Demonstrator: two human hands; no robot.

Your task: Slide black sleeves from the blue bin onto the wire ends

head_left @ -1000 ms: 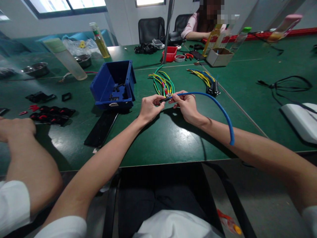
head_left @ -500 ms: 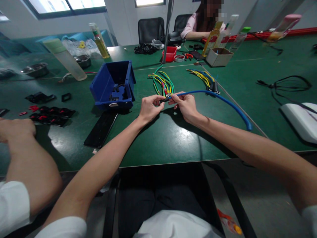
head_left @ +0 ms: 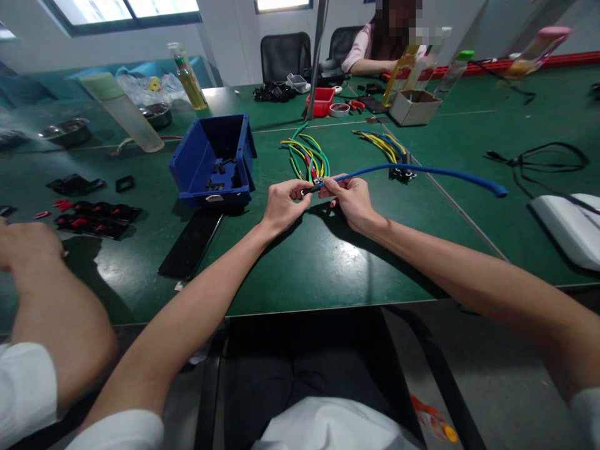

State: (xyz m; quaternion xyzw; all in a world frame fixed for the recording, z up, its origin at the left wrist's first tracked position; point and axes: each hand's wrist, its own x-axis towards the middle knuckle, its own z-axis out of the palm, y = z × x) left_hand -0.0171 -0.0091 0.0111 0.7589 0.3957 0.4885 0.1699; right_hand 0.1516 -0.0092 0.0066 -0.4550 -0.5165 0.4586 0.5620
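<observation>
My left hand [head_left: 287,203] is closed, thumb and fingers pinching a small black sleeve [head_left: 310,189] at one end of a blue wire. Just beside it my right hand [head_left: 350,199] pinches the blue wire [head_left: 422,169], whose long free part arches off to the right above the table. Behind my hands lies a bundle of green and yellow wires [head_left: 307,153] with metal lugs at the near end. Farther right rests a second bundle of yellow and blue wires [head_left: 384,147] with dark ends. Fingers partly hide the sleeve.
Left of my hands stands a blue bin [head_left: 197,162] with small black pieces inside. A black phone [head_left: 190,247] lies before it. A co-worker's arm [head_left: 56,306] rests at far left. A metal pole [head_left: 317,62], a box [head_left: 412,111] and a white device [head_left: 569,228] stand around.
The free end of the blue wire has swung up and to the right. Both my hands have stayed in place with the same pinch.
</observation>
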